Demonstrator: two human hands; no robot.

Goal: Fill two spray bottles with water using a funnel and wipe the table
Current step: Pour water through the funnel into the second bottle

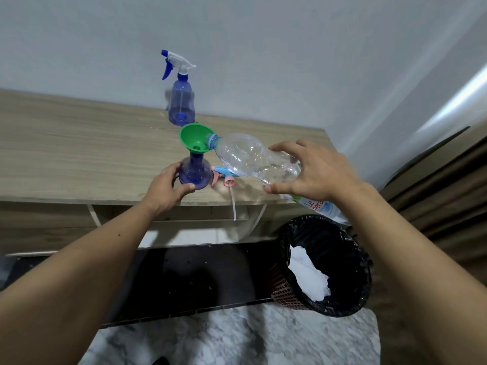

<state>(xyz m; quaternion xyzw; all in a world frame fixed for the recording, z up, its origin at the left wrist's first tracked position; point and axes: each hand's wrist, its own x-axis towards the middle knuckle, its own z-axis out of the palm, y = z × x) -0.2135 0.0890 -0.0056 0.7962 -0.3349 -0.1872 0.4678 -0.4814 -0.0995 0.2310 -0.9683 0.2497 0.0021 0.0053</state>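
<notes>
water bottle gripped by right hand, tipped into funnel at 9 o'clock | open spray bottle base held by left hand

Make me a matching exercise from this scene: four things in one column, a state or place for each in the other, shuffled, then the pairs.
Things:
1. green funnel
2. clear water bottle
3. capped spray bottle
4. pink and blue spray head

States:
A. lying loose on the table
B. tipped, mouth at the funnel rim, held by the right hand
C. standing at the back by the wall
D. seated in the neck of the open spray bottle that the left hand holds

Pairs: 1-D, 2-B, 3-C, 4-A
</notes>
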